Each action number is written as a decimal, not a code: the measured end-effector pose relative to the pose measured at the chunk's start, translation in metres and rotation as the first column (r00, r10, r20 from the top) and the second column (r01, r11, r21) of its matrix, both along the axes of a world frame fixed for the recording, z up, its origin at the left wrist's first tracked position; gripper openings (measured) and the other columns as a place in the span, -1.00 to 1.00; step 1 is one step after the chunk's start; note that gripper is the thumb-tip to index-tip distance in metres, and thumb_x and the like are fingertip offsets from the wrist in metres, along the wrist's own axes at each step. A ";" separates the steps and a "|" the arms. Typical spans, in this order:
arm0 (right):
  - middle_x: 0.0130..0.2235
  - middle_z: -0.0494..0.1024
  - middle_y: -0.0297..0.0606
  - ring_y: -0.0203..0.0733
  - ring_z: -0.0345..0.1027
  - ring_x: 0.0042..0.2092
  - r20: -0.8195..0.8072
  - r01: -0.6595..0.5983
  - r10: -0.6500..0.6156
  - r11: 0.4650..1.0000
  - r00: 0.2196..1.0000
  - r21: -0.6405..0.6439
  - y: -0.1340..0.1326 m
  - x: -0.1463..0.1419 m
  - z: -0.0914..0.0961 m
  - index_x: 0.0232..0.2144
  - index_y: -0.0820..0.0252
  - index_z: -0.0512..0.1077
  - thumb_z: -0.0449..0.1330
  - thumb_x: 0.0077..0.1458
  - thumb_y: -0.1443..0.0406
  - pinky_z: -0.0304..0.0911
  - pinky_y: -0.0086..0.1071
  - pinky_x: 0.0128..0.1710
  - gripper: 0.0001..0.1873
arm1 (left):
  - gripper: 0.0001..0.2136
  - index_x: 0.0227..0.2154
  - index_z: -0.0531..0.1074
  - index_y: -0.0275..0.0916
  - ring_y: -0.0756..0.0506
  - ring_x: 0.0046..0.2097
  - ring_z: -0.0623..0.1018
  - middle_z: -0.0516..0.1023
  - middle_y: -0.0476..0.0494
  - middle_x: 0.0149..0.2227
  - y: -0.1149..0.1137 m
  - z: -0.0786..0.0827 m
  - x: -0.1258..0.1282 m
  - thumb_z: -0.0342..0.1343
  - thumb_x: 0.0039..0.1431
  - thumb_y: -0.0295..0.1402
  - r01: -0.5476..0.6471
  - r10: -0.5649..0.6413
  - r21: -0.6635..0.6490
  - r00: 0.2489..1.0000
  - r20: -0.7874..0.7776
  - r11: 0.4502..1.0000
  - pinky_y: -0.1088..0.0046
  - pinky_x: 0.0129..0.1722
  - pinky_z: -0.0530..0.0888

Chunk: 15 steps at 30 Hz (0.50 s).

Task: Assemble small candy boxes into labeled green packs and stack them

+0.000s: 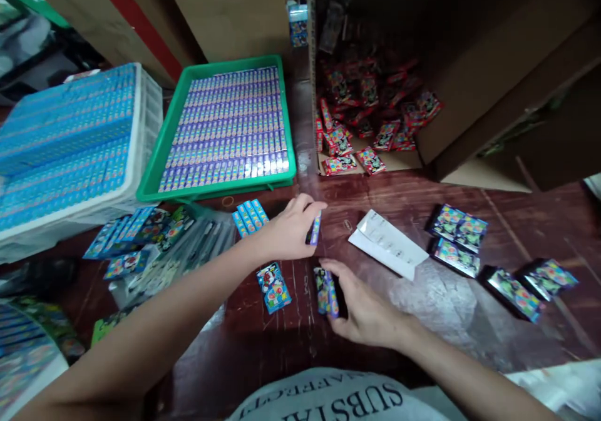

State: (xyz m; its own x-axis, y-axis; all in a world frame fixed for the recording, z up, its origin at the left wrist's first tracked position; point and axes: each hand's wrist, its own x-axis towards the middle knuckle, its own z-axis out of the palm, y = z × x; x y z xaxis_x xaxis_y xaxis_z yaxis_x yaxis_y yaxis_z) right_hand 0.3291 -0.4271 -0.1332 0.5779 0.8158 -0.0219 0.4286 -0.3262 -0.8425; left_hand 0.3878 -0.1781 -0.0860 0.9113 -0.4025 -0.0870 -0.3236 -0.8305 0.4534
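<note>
My left hand [286,230] pinches a small purple box [315,228] just above the dark wooden table [422,321]. My right hand [364,308] is closed around a stack of small purple boxes [326,291] standing on the table. Between my arms lies a blue printed packet [273,286]. A few light blue boxes [250,216] sit just left of my left hand. A green tray [162,158] packed with rows of purple boxes stands behind them.
A white bin [145,127] full of blue boxes stands at the left. An open carton [469,83] at the back right holds red packets [370,121]. White card sheets [387,243] and several dark wrapped packs [457,227] lie at right. Loose packets [136,233] clutter the left.
</note>
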 end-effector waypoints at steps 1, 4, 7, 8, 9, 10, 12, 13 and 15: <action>0.36 0.17 0.12 0.15 0.09 0.39 0.032 -0.015 0.016 0.999 0.999 -0.028 0.000 -0.003 -0.003 0.37 0.17 -0.07 0.33 -0.01 0.35 0.15 0.08 0.34 0.00 | -0.27 0.27 0.16 -0.20 -0.26 0.10 0.46 0.25 -0.26 0.15 0.000 -0.003 -0.002 0.23 -0.01 -0.37 -0.027 0.025 -0.051 0.999 -0.035 0.998 0.17 0.17 0.42; 0.42 0.07 0.26 0.28 -0.04 0.44 0.158 -0.058 0.078 0.990 0.984 -0.128 -0.007 0.015 0.010 0.39 0.28 0.01 0.46 -0.04 0.03 0.07 0.18 0.36 0.13 | -0.34 0.21 0.16 -0.17 -0.24 0.02 0.55 0.23 -0.25 0.17 0.004 -0.011 0.000 0.23 0.02 -0.31 -0.165 0.156 -0.095 0.983 -0.096 0.982 0.13 0.13 0.47; 0.41 0.15 0.13 0.20 0.05 0.41 0.309 -0.009 0.046 0.993 0.950 -0.119 -0.036 0.068 0.046 0.40 0.20 0.04 0.34 0.02 -0.16 0.12 0.13 0.35 0.09 | -0.32 0.20 0.16 -0.24 -0.36 0.19 0.46 0.25 -0.33 0.21 0.016 -0.010 0.009 0.25 0.01 -0.27 -0.174 0.174 0.003 0.983 -0.054 0.985 0.05 0.23 0.39; 0.38 0.23 0.06 0.16 0.11 0.39 0.375 0.068 -0.020 0.991 0.927 -0.116 -0.053 0.091 0.057 0.39 0.15 0.08 0.28 0.12 -0.13 0.12 0.12 0.35 -0.03 | -0.28 0.21 0.17 -0.28 -0.42 0.28 0.37 0.24 -0.40 0.24 0.019 -0.007 0.012 0.27 -0.03 -0.28 -0.161 0.163 0.065 0.987 -0.018 0.985 0.01 0.28 0.34; 0.34 0.29 0.02 0.12 0.16 0.36 0.447 0.172 -0.098 0.977 0.889 -0.128 -0.072 0.116 0.066 0.37 0.13 0.13 0.23 0.21 -0.06 0.12 0.10 0.34 -0.18 | -0.25 0.22 0.18 -0.31 -0.47 0.34 0.27 0.21 -0.46 0.28 0.020 -0.005 0.016 0.29 -0.07 -0.29 -0.150 0.149 0.127 0.989 0.024 0.980 -0.03 0.31 0.29; 0.33 0.30 0.02 0.11 0.17 0.35 0.507 0.294 -0.172 0.941 0.844 -0.170 -0.094 0.140 0.072 0.36 0.14 0.15 0.21 0.25 -0.01 0.11 0.07 0.34 -0.25 | -0.22 0.22 0.21 -0.33 -0.52 0.37 0.20 0.19 -0.50 0.32 0.020 -0.002 0.022 0.31 -0.11 -0.29 -0.144 0.134 0.178 0.989 0.068 0.973 -0.06 0.33 0.26; 0.27 0.37 0.07 0.15 0.25 0.29 0.564 0.444 -0.204 0.834 0.800 -0.328 -0.139 0.186 0.077 0.28 0.23 0.28 0.24 0.21 0.03 0.17 0.01 0.30 -0.30 | -0.28 0.20 0.28 -0.30 -0.53 0.36 0.21 0.24 -0.48 0.32 0.011 0.002 0.040 0.31 -0.07 -0.25 -0.105 0.077 0.220 0.988 0.134 0.970 -0.08 0.31 0.27; 0.20 0.44 0.06 0.16 0.30 0.25 0.566 0.514 -0.225 0.746 0.793 -0.424 -0.161 0.206 0.077 0.19 0.26 0.38 0.26 0.19 0.07 0.19 -0.02 0.28 -0.40 | -0.37 0.17 0.33 -0.27 -0.50 0.32 0.28 0.32 -0.44 0.28 0.001 0.002 0.053 0.25 0.01 -0.23 -0.066 0.032 0.219 0.987 0.155 0.973 -0.06 0.29 0.29; 0.09 0.52 0.12 0.19 0.37 0.18 0.591 0.648 -0.316 0.562 0.742 -0.513 -0.196 0.243 0.073 0.05 0.33 0.47 0.26 0.17 0.19 0.20 -0.04 0.24 -0.55 | -0.56 0.11 0.40 -0.24 -0.43 0.22 0.40 0.46 -0.40 0.16 -0.023 0.001 0.085 0.10 0.17 -0.28 -0.007 -0.039 0.234 0.981 0.189 0.972 -0.03 0.25 0.34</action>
